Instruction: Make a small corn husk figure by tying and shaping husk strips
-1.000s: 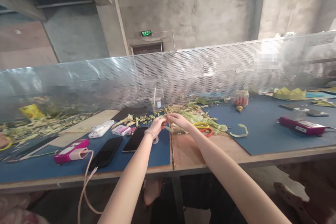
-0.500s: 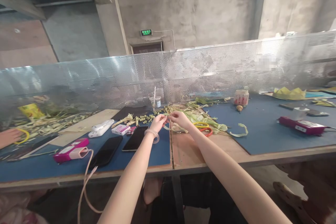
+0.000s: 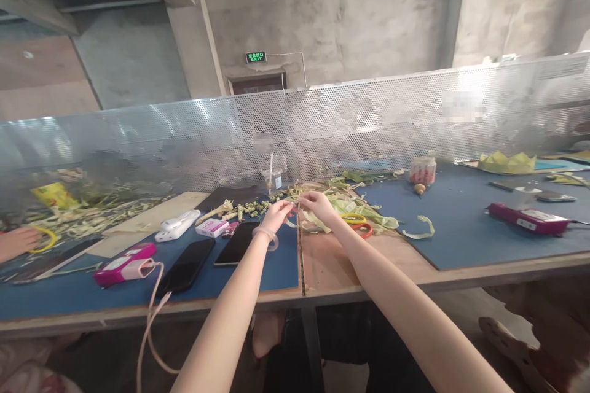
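My left hand point(image 3: 278, 215) and my right hand point(image 3: 316, 206) meet over the seam of the table, fingertips pinched together on a thin pale green leaf strip point(image 3: 293, 204). A clear band circles my left wrist point(image 3: 266, 237). Just behind and to the right of my hands lies a heap of green and yellow leaf strips point(image 3: 350, 199). Yellow and orange scissors point(image 3: 357, 225) rest by my right forearm. A row of small woven leaf pieces point(image 3: 239, 209) sits left of my hands.
Two dark phones point(image 3: 209, 253), a small pink box point(image 3: 212, 228), a white device point(image 3: 177, 225) and a pink power bank point(image 3: 124, 264) with a cable lie on the blue mat point(image 3: 276, 273). A drink cup point(image 3: 275, 179) stands by the perforated metal screen point(image 3: 369, 123). Another person's hand point(image 3: 18, 239) shows at far left.
My hands have lifted slightly and shifted a little farther from me, still pinching the strip. The other person's hand at the far left has come into view.
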Tool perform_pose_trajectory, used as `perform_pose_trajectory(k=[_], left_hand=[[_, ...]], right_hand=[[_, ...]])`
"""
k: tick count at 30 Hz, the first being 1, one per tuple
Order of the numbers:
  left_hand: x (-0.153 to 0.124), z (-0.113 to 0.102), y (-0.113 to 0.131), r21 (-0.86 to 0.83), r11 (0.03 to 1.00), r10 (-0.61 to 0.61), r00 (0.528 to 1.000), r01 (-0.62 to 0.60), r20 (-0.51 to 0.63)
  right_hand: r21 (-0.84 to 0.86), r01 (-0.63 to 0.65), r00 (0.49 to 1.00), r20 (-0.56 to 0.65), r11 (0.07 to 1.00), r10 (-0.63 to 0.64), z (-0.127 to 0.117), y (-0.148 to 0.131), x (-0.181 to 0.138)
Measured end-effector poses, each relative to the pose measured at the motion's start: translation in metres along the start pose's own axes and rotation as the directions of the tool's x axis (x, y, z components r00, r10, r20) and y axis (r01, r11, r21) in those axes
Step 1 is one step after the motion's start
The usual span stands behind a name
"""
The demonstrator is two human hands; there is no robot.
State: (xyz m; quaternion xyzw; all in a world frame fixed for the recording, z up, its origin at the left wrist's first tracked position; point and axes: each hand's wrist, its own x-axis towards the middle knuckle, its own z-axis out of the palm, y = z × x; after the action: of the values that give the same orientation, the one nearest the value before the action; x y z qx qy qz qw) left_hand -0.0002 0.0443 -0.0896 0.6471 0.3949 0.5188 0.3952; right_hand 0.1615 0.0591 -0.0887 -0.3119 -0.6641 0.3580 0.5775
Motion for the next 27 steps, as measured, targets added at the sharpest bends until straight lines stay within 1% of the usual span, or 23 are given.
perform_pose_trajectory(k=[5, 7, 9, 11, 13, 15, 17, 19, 21, 24, 27], left_hand=[[-0.002, 0.000, 0.001, 0.081, 0.997, -0.002, 0.997, -0.004, 0.071], [-0.002, 0.000, 0.000, 0.135, 0.991, 0.009, 0.998, -0.018, 0.060], [-0.001, -0.001, -0.001, 0.189, 0.981, 0.049, 0.998, -0.053, 0.030], [0.000, -0.002, 0.000, 0.238, 0.966, 0.106, 0.994, -0.103, 0.002], [0.001, -0.004, 0.000, 0.246, 0.963, 0.117, 0.993, -0.115, 0.005], [0.002, -0.004, 0.001, 0.167, 0.983, 0.071, 0.997, -0.076, 0.033], [0.000, -0.002, 0.002, 0.018, 1.000, 0.019, 0.998, -0.020, 0.061], [-0.002, 0.001, 0.005, -0.139, 0.990, -0.007, 0.997, 0.017, 0.071], [-0.004, 0.002, 0.007, -0.242, 0.970, -0.020, 0.997, 0.038, 0.075], [-0.007, 0.003, 0.010, -0.309, 0.950, -0.022, 0.998, 0.038, 0.056], [-0.006, 0.002, 0.010, -0.316, 0.948, -0.034, 0.999, 0.037, 0.017]], right_hand=[[0.092, 0.021, 0.999, -0.051, 0.996, -0.017, -0.007, 0.005, 0.005], [0.121, 0.021, 0.999, -0.040, 0.992, -0.016, -0.008, 0.005, 0.005], [0.128, 0.013, 1.000, -0.024, 0.992, -0.010, -0.007, 0.004, 0.005], [0.112, 0.004, 1.000, -0.016, 0.994, -0.002, -0.007, 0.002, 0.004], [0.094, 0.003, 1.000, -0.022, 0.996, -0.001, -0.006, 0.001, 0.004], [0.079, 0.013, 0.999, -0.035, 0.997, -0.010, -0.005, -0.001, 0.003], [0.084, 0.016, 0.999, -0.046, 0.996, -0.012, -0.004, -0.004, 0.002], [0.120, -0.005, 0.999, -0.049, 0.993, 0.011, -0.001, -0.006, 0.001], [0.158, -0.034, 0.998, -0.042, 0.987, 0.041, 0.002, -0.009, -0.001], [0.183, -0.046, 0.998, -0.025, 0.982, 0.052, 0.008, -0.010, -0.003], [0.207, -0.048, 0.999, -0.002, 0.977, 0.050, 0.012, -0.010, -0.004]])
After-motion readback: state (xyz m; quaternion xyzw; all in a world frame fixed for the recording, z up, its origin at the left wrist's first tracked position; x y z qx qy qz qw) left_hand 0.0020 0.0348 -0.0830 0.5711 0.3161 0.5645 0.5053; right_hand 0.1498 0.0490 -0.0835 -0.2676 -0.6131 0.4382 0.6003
